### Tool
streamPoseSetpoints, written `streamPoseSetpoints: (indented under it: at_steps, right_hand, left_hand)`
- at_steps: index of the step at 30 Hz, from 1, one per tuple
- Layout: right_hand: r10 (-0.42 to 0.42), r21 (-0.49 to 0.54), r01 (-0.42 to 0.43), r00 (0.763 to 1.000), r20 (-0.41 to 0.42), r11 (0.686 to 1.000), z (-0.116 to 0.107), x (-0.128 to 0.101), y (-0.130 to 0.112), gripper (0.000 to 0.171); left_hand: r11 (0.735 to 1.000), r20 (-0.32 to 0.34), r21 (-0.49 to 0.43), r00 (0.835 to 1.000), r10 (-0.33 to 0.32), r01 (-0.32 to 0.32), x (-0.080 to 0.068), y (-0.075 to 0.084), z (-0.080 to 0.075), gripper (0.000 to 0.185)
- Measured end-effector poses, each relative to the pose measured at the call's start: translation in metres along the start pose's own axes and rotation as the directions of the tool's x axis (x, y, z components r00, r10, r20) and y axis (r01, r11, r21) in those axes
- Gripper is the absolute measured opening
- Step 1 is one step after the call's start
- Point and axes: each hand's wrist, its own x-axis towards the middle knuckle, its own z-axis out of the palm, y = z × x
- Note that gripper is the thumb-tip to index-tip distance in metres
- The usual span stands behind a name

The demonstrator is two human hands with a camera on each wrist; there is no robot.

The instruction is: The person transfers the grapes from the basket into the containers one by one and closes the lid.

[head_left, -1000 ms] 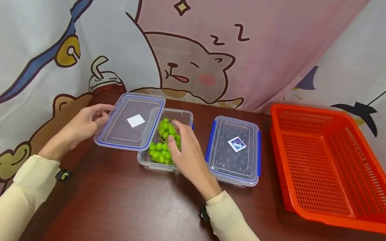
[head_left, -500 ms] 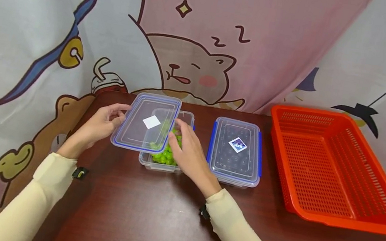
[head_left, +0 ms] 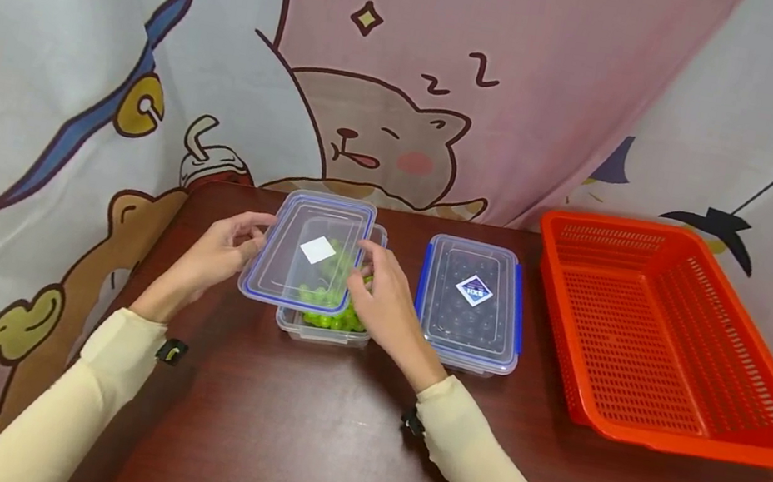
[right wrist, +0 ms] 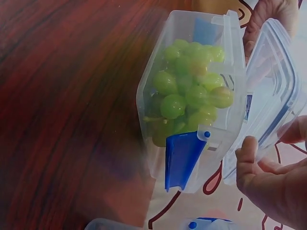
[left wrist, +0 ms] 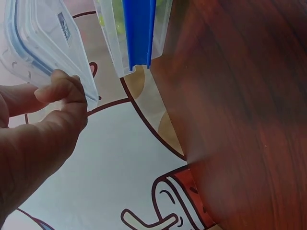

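Observation:
A clear plastic lid (head_left: 282, 267) with a blue seal and a white label is held over a clear food container (head_left: 322, 334), offset to its left. My left hand (head_left: 218, 258) pinches the lid's left edge between thumb and fingers. At the opposite edge, my right hand (head_left: 388, 300) has its thumb and fingertips round the rim. Green grapes (right wrist: 187, 91) fill much of the container; in the head view they show partly through the lid. The right wrist view shows the lid above the container's open top, with a blue side latch (right wrist: 182, 160) hanging down.
Right of the grapes, a second lidded container (head_left: 468, 313) with blue latches and a diamond label holds dark round contents. An orange-red plastic basket (head_left: 656, 360) takes up the table's right side. A cartoon-printed curtain (head_left: 535, 71) hangs behind the dark wooden table (head_left: 296, 429).
My left hand has carried the lid rightward, from beside the container to partly over the grapes. My right hand has moved from over the grapes to the lid's right edge.

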Motion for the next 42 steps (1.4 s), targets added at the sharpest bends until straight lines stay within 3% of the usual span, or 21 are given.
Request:
streamPoseSetpoints:
  at_steps: [12,17,22,29,37,42]
  right_hand:
    - [-0.036,0.000,0.036,0.998,-0.053,0.999,-0.006,0.004,-0.001,0.057]
    - [-0.048,0.012,0.049,0.996,-0.075,0.999,-0.008,0.004,-0.002,0.060]
    - [-0.033,0.022,0.037,0.990,-0.136,0.999,-0.011,0.005,-0.003,0.066]
    - [-0.113,-0.034,0.107,0.959,-0.262,0.994,-0.013,0.008,-0.003,0.052]
    - [-0.166,0.014,0.186,0.908,-0.385,0.982,-0.015,0.008,-0.001,0.028]
    - [-0.196,0.007,0.219,0.886,-0.420,0.976,-0.019,0.008,-0.002,0.023]
  left_hand:
    - [0.999,-0.010,-0.035,1.000,0.021,-0.021,0.005,0.004,0.005,0.060]
    - [0.999,0.003,-0.037,1.000,-0.011,0.011,0.004,0.007,0.007,0.043]
    - [0.998,-0.029,-0.054,1.000,0.010,-0.012,0.007,0.013,0.008,0.033]
    - [0.989,-0.112,-0.142,0.993,0.029,-0.045,0.009,0.014,0.007,0.026]
    - [0.980,-0.200,-0.141,0.973,0.111,-0.140,0.011,0.018,0.007,0.024]
    - [0.959,-0.189,-0.223,0.972,0.136,-0.178,0.010,0.020,0.006,0.028]
